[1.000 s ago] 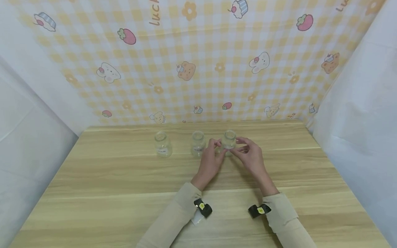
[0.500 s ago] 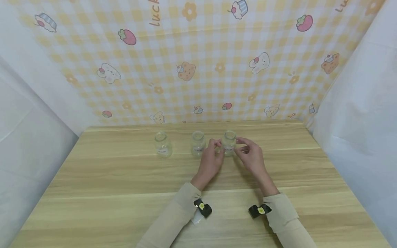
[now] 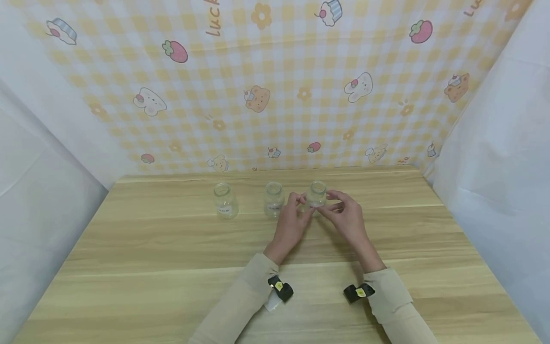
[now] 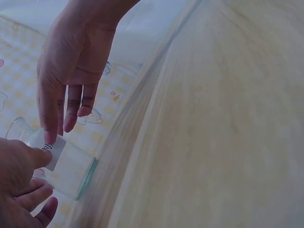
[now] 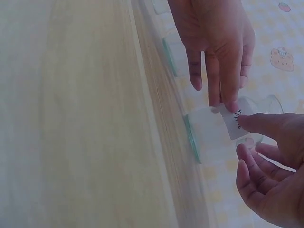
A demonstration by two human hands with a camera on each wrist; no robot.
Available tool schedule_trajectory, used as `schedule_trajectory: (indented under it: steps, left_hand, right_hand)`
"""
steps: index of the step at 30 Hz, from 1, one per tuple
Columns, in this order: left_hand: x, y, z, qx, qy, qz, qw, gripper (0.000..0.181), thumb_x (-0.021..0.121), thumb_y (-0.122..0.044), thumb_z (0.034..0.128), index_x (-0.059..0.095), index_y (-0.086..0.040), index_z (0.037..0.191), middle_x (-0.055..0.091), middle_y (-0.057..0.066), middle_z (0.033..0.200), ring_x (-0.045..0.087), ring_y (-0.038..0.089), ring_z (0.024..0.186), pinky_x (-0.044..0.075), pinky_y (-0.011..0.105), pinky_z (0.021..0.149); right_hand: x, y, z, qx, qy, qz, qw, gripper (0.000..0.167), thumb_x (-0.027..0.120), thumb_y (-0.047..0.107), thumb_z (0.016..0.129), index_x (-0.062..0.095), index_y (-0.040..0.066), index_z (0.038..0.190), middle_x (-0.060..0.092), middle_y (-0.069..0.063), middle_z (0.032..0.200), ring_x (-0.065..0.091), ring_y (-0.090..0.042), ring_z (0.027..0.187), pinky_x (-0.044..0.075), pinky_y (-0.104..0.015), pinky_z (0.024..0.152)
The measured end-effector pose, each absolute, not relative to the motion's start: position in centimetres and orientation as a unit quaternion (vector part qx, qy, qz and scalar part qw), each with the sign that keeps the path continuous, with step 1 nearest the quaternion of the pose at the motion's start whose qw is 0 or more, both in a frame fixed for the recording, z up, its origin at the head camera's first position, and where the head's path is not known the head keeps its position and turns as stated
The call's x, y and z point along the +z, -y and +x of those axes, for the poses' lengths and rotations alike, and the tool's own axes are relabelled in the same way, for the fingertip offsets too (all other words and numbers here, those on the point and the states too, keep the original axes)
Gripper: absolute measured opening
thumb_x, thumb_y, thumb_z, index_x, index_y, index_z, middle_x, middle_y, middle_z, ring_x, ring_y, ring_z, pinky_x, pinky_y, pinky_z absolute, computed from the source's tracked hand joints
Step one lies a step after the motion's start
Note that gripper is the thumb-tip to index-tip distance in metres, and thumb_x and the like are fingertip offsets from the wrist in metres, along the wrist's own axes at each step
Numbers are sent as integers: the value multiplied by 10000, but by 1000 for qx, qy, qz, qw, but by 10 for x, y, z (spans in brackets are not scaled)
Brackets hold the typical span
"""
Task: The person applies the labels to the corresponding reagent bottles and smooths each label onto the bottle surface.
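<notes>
A clear glass jar (image 3: 317, 192) stands upright near the back of the table, between both hands. The left hand (image 3: 290, 223) holds its left side, and the right hand (image 3: 347, 220) holds the right side. In the head view the two thumbs meet low on the jar's front. A white label (image 5: 231, 126) with dark writing lies on the glass under the thumb tips, partly covered by them. Fingers of the right hand curve around the jar in the right wrist view. From the left wrist the jar's thick base (image 4: 87, 179) shows below the hands.
Two more labelled glass jars, the middle one (image 3: 274, 197) and the left one (image 3: 225, 203), stand in line on the wooden table (image 3: 150, 286). A small pale piece (image 3: 273, 302) lies beneath the left wrist. A checked cloth (image 3: 283, 62) hangs behind.
Half a second ago the thumbs were apart and the label showed; now both thumbs are together over it, as a second ago. The jars have stayed in place.
</notes>
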State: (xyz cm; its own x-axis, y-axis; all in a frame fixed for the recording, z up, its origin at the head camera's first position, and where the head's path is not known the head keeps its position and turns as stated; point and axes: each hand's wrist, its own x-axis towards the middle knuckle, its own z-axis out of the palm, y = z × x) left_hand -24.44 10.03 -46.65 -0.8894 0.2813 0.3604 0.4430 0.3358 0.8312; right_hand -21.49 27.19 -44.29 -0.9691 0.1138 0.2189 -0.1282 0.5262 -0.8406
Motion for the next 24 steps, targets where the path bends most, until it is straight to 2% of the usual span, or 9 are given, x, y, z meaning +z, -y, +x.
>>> schedule_trajectory:
  steps: [10,18,20,24]
  left_hand:
    - [-464,-100,-243,-533,818,-209,57,199,647,-89,1019,464,-42,1080,602,187,1428,549,355,1359,435,492,1124]
    - [-465,-101,-243,-533,820,-200,61,136,608,-42,1031,474,-49,1051,616,174,1415,571,335,1340,541,421,1014]
    - [-464,-101,-244,-535,819,-200,63,140,613,-32,1025,475,-36,1047,620,186,1405,577,342,1333,532,435,1027]
    - [-465,-101,-244,-534,817,-207,73,206,669,-71,1003,473,-20,1040,629,197,1387,588,376,1311,478,489,1087]
  right_hand:
    - [-443,-274,-215,485,866,6,120,495,798,100,917,621,-10,1366,679,-231,1268,726,-367,962,603,-496,838]
    - [-443,-275,-216,475,871,14,126,438,744,16,938,618,-37,1354,681,-233,1270,714,-371,987,594,-487,877]
    - [-443,-274,-216,477,870,12,126,434,735,1,938,618,-39,1353,681,-230,1270,711,-371,991,593,-485,879]
    - [-442,-274,-215,480,869,10,124,462,772,81,933,620,-31,1355,685,-229,1264,721,-360,976,601,-474,855]
